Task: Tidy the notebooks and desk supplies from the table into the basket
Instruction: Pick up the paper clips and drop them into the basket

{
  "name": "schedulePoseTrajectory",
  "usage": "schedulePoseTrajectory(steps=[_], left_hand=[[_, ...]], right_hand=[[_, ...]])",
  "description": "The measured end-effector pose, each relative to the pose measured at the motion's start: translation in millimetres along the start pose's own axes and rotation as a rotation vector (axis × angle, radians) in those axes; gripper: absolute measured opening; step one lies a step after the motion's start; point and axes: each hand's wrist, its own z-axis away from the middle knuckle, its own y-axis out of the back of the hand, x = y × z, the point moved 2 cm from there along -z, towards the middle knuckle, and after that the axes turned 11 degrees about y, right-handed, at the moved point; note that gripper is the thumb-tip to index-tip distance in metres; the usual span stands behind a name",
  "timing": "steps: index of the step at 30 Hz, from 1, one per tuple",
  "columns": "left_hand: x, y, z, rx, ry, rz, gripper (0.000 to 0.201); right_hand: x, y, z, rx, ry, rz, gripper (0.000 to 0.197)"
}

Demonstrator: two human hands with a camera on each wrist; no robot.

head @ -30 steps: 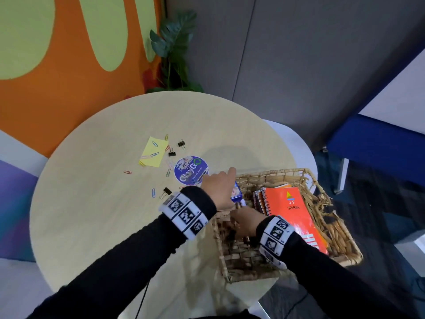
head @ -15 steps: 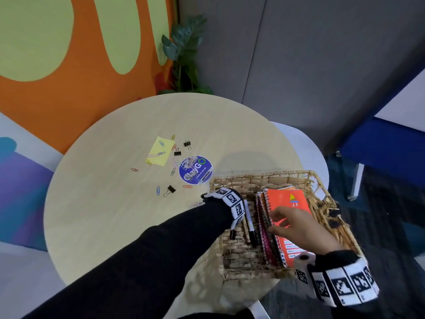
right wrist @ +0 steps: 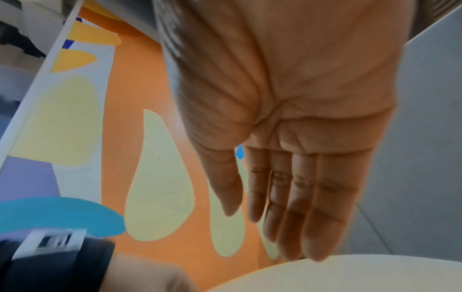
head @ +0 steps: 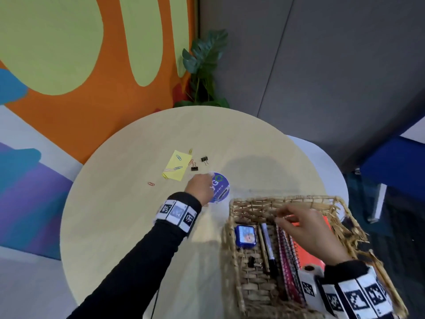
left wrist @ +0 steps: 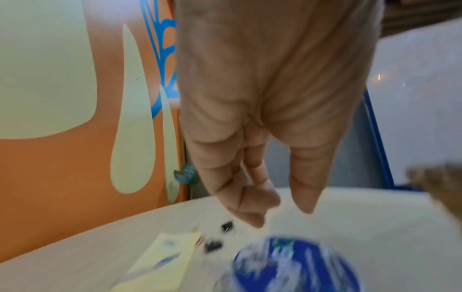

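A woven basket (head: 285, 200) stands at the table's right edge. It holds a small blue box (head: 245, 235), two pens (head: 268, 246), a black binder clip (head: 253, 263), spiral notebooks (head: 287, 261) and an orange notebook (head: 308, 256). My right hand (head: 279, 216) hovers over the notebooks, fingers straight and empty in the right wrist view (right wrist: 270, 227). My left hand (head: 208, 180) is out over a round blue sticker (head: 222, 188) on the table. Its fingers (left wrist: 252, 219) hang loosely curled above the sticker (left wrist: 295, 266) and hold nothing.
A yellow sticky note (head: 174, 165) with paper clips on it lies left of the sticker, two binder clips (head: 195, 168) beside it, and a red paper clip (head: 151, 183) further left. A potted plant (head: 204, 72) stands behind the round table (head: 128, 226).
The left hand has left the blue box in the basket and moved out to the blue sticker on the table. The right hand has shifted toward the basket's far end.
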Motion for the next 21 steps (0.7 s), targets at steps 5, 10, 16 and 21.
schedulePoseTrajectory(steps=[5, 10, 16, 21], left_hand=[[-56, -27, -17, -0.118, 0.129, -0.107, 0.038], [-70, -43, -27, -0.091, 0.133, -0.045, 0.031], [-77, -40, -22, -0.071, 0.119, 0.09, 0.014], [-88, -45, 7, -0.045, 0.035, 0.228, 0.021]], right_hand=[[-39, 10, -77, -0.005, 0.077, 0.029, 0.011], [-61, -10, -173, -0.07, 0.19, 0.138, 0.012], [-49, -92, -288, -0.307, 0.118, 0.337, 0.026], [-8, -157, -339, -0.44, 0.094, 0.448, 0.037]])
